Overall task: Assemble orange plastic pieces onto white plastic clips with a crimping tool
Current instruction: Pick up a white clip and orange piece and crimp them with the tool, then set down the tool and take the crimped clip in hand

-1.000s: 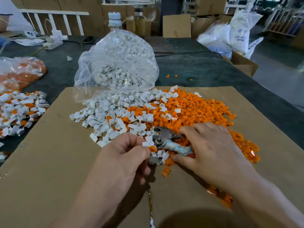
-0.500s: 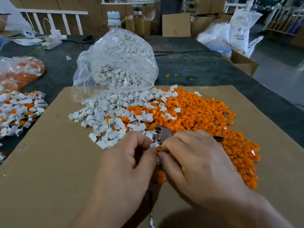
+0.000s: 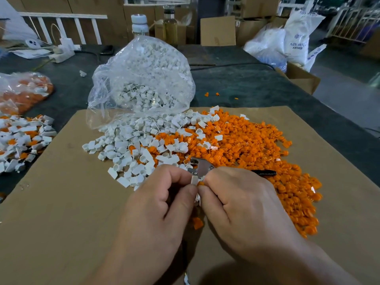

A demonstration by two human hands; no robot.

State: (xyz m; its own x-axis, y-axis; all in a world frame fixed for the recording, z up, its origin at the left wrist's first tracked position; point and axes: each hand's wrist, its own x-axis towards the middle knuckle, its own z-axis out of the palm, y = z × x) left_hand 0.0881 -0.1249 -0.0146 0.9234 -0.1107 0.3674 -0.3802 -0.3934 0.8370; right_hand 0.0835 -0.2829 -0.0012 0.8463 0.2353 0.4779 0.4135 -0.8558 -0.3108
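Our left hand pinches a white clip, and our right hand pinches an orange piece against it. The crimping tool lies partly under our right hand, on the white heap and orange heap spread over the cardboard.

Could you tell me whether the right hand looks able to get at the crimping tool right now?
Probably yes: the crimping tool lies just beyond the right hand with nothing over it, though that hand pinches an orange piece.
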